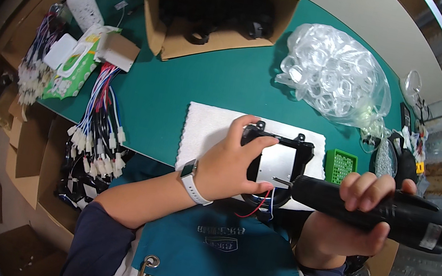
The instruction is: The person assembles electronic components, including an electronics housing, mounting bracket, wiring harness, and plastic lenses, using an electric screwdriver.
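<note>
My left hand [237, 161] grips a black plastic housing [305, 152] by its left side, fingers at the top edge and thumb near the bottom. A silver square plate [276, 165] sits in the middle of this housing. Red, blue and white wires [264, 203] come out at its lower end. In my right hand [367, 206] is a black electric screwdriver [322, 196], held sideways with its bit pointing left. The bit's tip is over the plate's lower right; whether it touches anything I cannot tell. Beneath the housing lies a white cloth [205, 129].
A cardboard box [158, 22] of black parts stands open at the back. Clear plastic rings fill a bag [334, 72] to its right. A green perforated tray [340, 167] stands beside the cloth. Bundled wires with white connectors [95, 140] hang over the left edge near a wipes pack [75, 70].
</note>
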`<action>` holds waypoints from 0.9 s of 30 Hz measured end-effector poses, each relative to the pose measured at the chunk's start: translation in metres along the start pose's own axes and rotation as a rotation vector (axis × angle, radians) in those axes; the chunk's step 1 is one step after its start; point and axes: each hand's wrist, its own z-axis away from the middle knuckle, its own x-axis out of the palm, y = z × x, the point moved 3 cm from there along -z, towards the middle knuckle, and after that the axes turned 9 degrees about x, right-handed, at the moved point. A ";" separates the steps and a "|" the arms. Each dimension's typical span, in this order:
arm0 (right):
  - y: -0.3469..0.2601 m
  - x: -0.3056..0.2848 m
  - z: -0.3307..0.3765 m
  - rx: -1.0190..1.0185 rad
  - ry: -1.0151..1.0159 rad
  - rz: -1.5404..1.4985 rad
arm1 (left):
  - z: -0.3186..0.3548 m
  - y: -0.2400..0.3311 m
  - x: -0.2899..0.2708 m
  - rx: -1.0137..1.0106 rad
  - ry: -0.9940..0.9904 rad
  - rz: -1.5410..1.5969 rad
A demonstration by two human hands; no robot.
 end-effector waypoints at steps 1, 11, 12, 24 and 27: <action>0.005 0.004 0.001 0.007 -0.009 -0.005 | 0.000 0.000 0.000 -0.003 -0.004 0.015; 0.025 0.008 0.005 0.040 -0.092 0.052 | 0.004 -0.001 -0.001 0.041 0.041 0.044; 0.024 0.007 0.004 0.049 -0.081 0.041 | 0.004 -0.002 0.000 0.047 0.046 0.032; 0.027 0.006 0.001 0.075 -0.092 0.072 | 0.004 -0.002 0.000 0.047 0.047 0.021; 0.023 0.001 0.000 0.016 -0.067 0.033 | 0.003 0.000 0.000 0.081 0.057 0.001</action>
